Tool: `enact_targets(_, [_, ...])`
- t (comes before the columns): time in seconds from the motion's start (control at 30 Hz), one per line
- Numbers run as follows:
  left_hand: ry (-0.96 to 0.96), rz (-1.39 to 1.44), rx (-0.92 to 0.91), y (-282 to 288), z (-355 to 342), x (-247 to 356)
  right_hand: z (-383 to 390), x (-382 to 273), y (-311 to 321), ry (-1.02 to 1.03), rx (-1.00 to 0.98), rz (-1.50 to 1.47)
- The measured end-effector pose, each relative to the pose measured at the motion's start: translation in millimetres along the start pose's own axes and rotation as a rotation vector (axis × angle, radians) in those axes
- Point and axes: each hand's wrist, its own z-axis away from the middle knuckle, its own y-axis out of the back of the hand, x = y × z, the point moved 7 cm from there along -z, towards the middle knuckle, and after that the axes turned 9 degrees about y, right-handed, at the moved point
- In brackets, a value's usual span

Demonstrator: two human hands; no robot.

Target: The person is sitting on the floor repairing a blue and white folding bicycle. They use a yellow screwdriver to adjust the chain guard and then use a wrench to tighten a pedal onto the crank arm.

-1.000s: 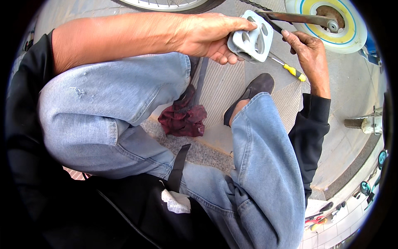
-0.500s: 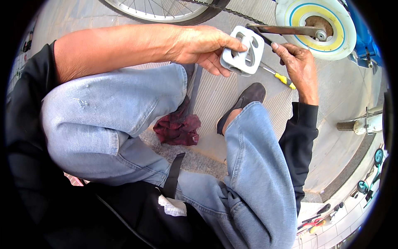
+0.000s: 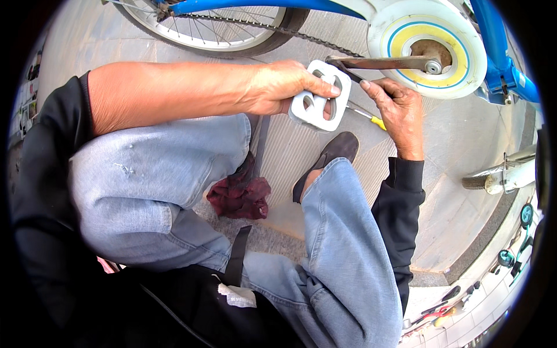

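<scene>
In my left hand is a pale grey bicycle pedal, thumb on its top face and fingers curled beneath. It sits just below the end of the bicycle's crank arm. My right hand is closed on a dark, bar-shaped tool. That tool's far end meets the crank arm's outer end; most of its length in my hand is hidden, so its exact kind cannot be told. Beyond my hands stands the white chain guard disc with yellow and blue rings.
A screwdriver with a yellow handle lies on the tiles, partly behind my right hand. A dark red cloth lies between my feet. The chain and a wheel are at the top. Several tools lie at lower right.
The view has shifted, showing more of the blue frame. The pedal has turned a little in my left hand. My right hand still grips the dark tool at the crank end.
</scene>
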Motion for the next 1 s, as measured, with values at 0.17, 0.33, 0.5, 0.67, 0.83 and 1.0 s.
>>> enact_targets(0.17, [0.019,-0.005,-0.067,-4,3,4,0,-2,1,0.087,0.087,0.025])
enact_targets(0.33, [0.028,-0.01,-0.061,-3,2,4,-2,0,0,0.104,0.071,0.02])
enact_targets(0.5, [0.022,-0.025,-0.047,0,3,1,3,-7,-2,0.03,0.015,0.139])
enact_targets(0.67, [0.028,-0.044,-0.015,0,1,-2,7,-22,1,0.029,0.017,0.219])
enact_targets(0.83, [-0.015,-0.009,-0.077,-4,7,11,-2,-5,3,0.154,0.116,0.142])
enact_targets(1.0, [0.027,-0.053,-0.039,-3,11,9,0,-2,-2,0.125,0.064,0.059])
